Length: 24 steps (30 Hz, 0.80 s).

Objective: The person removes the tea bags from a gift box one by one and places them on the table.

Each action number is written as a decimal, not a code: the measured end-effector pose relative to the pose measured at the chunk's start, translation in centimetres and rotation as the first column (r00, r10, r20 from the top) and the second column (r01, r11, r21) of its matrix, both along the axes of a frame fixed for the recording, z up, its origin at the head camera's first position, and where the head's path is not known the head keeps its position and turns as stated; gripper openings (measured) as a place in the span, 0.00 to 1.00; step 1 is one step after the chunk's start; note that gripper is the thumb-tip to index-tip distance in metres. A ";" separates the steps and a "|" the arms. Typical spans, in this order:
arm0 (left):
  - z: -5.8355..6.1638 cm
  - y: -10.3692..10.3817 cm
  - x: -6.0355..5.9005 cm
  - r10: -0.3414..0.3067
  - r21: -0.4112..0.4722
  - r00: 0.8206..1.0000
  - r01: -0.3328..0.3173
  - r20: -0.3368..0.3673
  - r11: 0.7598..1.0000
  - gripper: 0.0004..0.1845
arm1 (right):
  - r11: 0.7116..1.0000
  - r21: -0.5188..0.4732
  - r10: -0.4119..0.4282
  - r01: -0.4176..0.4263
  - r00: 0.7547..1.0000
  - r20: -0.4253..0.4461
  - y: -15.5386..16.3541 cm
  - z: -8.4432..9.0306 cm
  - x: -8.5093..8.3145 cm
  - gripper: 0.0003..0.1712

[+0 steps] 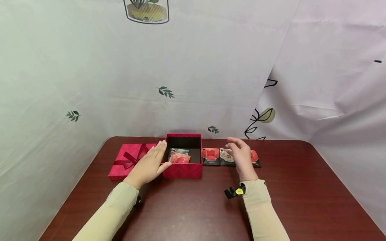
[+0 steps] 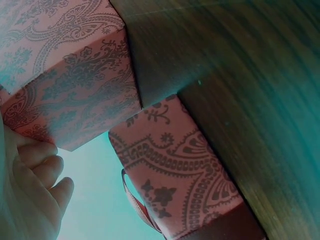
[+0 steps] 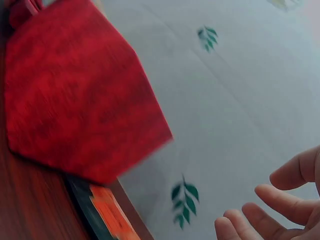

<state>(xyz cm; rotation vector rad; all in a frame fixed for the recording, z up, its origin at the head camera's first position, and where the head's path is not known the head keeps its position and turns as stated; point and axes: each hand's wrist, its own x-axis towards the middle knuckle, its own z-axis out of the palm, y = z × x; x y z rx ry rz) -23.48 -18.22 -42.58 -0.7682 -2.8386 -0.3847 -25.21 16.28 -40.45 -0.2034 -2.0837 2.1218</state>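
Observation:
An open red box [image 1: 184, 170] stands mid-table with a few packets [image 1: 179, 156] inside. My left hand [image 1: 149, 164] lies flat against the box's left wall, fingers straight; in the left wrist view its fingers [image 2: 42, 167] touch the patterned box side [image 2: 75, 95]. The red lid with a ribbon bow [image 1: 128, 160] lies left of the box, also seen as the lid [image 2: 185, 185]. My right hand [image 1: 239, 154] hovers with loosely curled fingers above a row of red and dark packets [image 1: 211, 156], holding nothing. In the right wrist view its fingers [image 3: 280, 200] hang free beside the box [image 3: 75, 95].
The dark wooden table [image 1: 301, 187] has bare surface in front and to the right. A white curtain with leaf prints [image 1: 166, 92] hangs close behind the table. A small black clip with a yellow spot [image 1: 235, 191] sits at my right wrist.

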 end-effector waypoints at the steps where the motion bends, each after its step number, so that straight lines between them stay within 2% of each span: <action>1: 0.1 0.0 0.0 0.001 0.000 1.000 -0.001 0.001 1.000 0.45 | 1.000 0.002 0.009 -0.009 1.000 -0.008 -0.4 0.0 0.1 0.20; 11: 0.0 -0.1 0.0 -0.009 0.008 1.000 0.009 -0.025 1.000 0.44 | 0.994 -0.028 0.105 -0.109 0.988 -0.112 -4.0 -0.3 1.0 0.17; 18: -0.2 -0.1 -0.2 -0.007 -0.010 1.000 0.007 -0.014 1.000 0.44 | 0.978 -0.036 0.191 -0.203 0.956 -0.223 -6.5 -0.9 1.3 0.16; 24: -0.1 -0.1 -0.1 -0.004 -0.009 1.000 0.004 -0.004 1.000 0.44 | 0.957 -0.017 0.276 -0.291 0.922 -0.270 -8.0 -0.5 1.0 0.17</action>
